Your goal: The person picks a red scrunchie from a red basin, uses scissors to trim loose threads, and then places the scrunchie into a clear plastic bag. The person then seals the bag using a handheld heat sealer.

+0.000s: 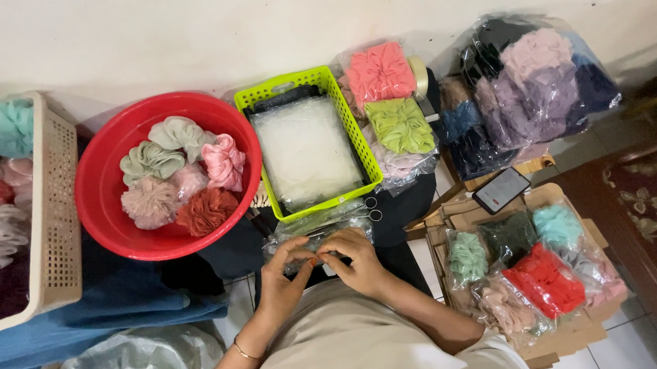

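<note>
On the floor, close in front of the person's lap, both hands meet over a small clear plastic bag [308,251]; the left hand [283,274] pinches its near edge with thumb and fingers bent in; the right hand [355,262] is curled over the bag from the other side, fingertips pressed down on it, and the two hands touch at the fingertips.

Just behind the hands stands a green basket [359,138] with a flat stack of clear bags [305,151] inside; a small pair of scissors [371,208] lies at its near corner, close to the right hand; to the left is a red bowl [99,198] full of soft scrunchies [179,176] in pale green, pink, peach and rust; further left is a cream basket [58,226] with more of them; to the right a cardboard box [578,328] holds packed scrunchies in red, teal and green; a phone [501,189] lies above it; big bags of pink, green, purple and blue scrunchies [525,75] sit by the wall; a roll of tape [418,75] pokes out behind them; nothing lies between the hands and the bag.

The bag lies flat and runs left to right, its long side going across in front of the person; it is see-through, shiny and crinkly; something dark shows inside, but I cannot tell what it is.
</note>
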